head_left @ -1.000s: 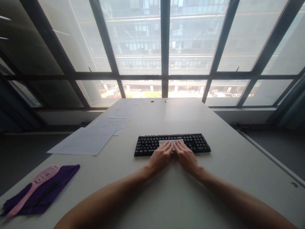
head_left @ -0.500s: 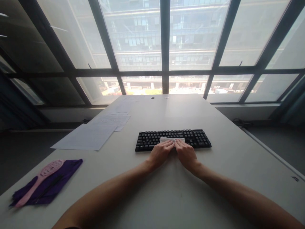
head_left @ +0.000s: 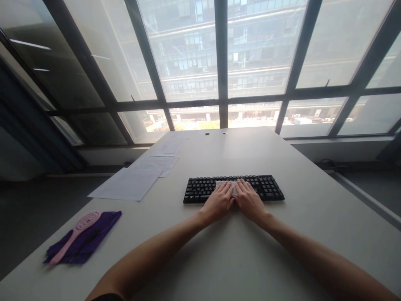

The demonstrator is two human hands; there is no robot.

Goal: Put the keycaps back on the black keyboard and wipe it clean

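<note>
A black full-size keyboard (head_left: 198,189) lies on the white table, across from me. On its middle keys rests a small white wipe (head_left: 234,190), mostly covered by my fingers. My left hand (head_left: 218,201) lies palm down over the wipe's left part, fingers stretched forward. Beside it, my right hand (head_left: 250,201) is flat too, its fingers extended over the wipe's right part and the keys. The two thumbs are close together at the keyboard's near edge. Neither hand's underside shows.
Several printed sheets (head_left: 128,184) overlap along the table's left side. Nearer me, a pink hairbrush (head_left: 74,235) and a thin dark item rest on a folded purple cloth (head_left: 105,223). A dark round spot (head_left: 207,133) marks the far end of the table (head_left: 250,154), before large windows.
My fingers have moved forward over the wipe and now lie flatter, covering more of it. The view has shifted, so table and keyboard appear slightly lower and further right.
</note>
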